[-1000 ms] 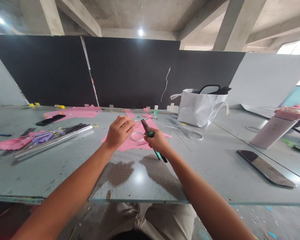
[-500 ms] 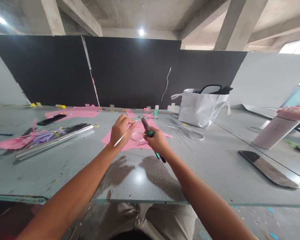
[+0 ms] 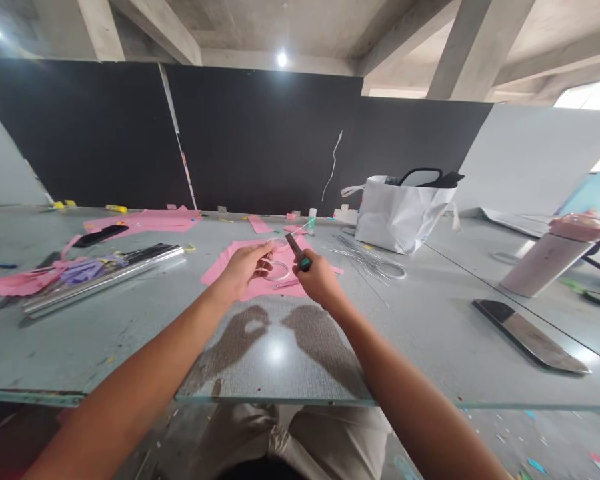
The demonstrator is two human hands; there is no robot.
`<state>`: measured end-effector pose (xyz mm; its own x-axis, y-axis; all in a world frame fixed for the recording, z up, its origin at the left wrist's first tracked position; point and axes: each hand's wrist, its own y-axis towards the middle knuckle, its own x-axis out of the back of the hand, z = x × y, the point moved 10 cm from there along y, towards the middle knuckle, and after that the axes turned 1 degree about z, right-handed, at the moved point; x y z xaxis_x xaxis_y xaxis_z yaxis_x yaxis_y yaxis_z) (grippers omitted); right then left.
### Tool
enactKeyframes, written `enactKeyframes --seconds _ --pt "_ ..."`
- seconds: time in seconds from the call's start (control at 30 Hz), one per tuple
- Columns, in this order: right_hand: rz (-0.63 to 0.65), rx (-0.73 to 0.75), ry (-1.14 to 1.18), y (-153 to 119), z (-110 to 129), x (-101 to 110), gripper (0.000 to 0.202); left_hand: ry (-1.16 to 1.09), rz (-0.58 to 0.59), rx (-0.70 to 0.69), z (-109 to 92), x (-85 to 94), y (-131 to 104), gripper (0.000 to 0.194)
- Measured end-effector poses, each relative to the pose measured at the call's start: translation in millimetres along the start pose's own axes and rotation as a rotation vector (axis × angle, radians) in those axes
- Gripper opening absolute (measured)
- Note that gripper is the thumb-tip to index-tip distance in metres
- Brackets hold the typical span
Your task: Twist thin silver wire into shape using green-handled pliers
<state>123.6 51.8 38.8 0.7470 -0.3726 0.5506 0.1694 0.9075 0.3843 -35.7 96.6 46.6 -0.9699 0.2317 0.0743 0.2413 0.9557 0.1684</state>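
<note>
My left hand (image 3: 247, 268) pinches a thin white wire between thumb and fingertips, over pink paper sheets (image 3: 217, 270). My right hand (image 3: 320, 277) is wrapped round a pair of pliers (image 3: 295, 245) with black and green handles, its dark jaws pointing up and left. From near the jaws, a straight length of white wire (image 3: 303, 228) runs up to the right. A white ring (image 3: 279, 279) shows between the hands above the paper; whether it joins the held wire I cannot tell. Just below it lies a slim pinkish tool (image 3: 286, 285), partly hidden.
To the right are loose wires (image 3: 360, 257), a white bag (image 3: 403, 217), a phone (image 3: 530, 337) and a pink-lidded bottle (image 3: 545, 260). A silver foil roll (image 3: 105, 281), purple paper (image 3: 87, 270) and a black phone (image 3: 101, 235) lie left. A glue stick (image 3: 312, 219) stands behind.
My left hand has turned and lowered, its fingers now showing more. The wire end that crossed it toward the wrist no longer shows there. The pliers have shifted slightly right, still in my right hand.
</note>
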Motion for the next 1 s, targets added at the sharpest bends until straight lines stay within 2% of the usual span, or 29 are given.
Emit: enactKeyframes --seconds 0.07,0.13,0.2,0.27,0.37,0.43,0.53,0.67,1.0 --pt "0.003 -0.023 0.055 4 -7 1 0.008 0.307 -0.027 -0.143 -18 6.8 -4 0.048" --pt "0.015 -0.047 0.133 8 -15 0 0.008 0.509 0.018 -0.272 -33 4.2 -12 0.059" --pt "0.027 -0.059 0.21 10 -21 -1 0.008 0.534 0.131 -0.406 -43 -6.3 -24 0.059" --pt "0.04 -0.063 0.267 12 -23 -3 0.009 0.536 0.164 -0.632 -60 -14.3 -41 0.047" --pt "0.079 -0.082 0.335 9 -21 -8 0.01 0.7 0.004 -1.078 -84 -20.2 -72 0.028" --pt "0.12 -0.096 0.379 6 -18 -14 0.01 0.873 -0.113 -1.257 -86 -25.7 -81 0.03" --pt "0.158 -0.077 0.385 3 -11 -20 0.011 1.087 -0.233 -1.273 -78 -27.0 -68 0.032" --pt "0.144 -0.044 0.325 3 -10 -22 0.011 1.166 -0.315 -1.219 -72 -19.9 -51 0.011" --pt "0.138 -0.033 0.274 0 -7 -21 0.012 1.147 -0.338 -1.217 -76 -15.4 -50 0.01"
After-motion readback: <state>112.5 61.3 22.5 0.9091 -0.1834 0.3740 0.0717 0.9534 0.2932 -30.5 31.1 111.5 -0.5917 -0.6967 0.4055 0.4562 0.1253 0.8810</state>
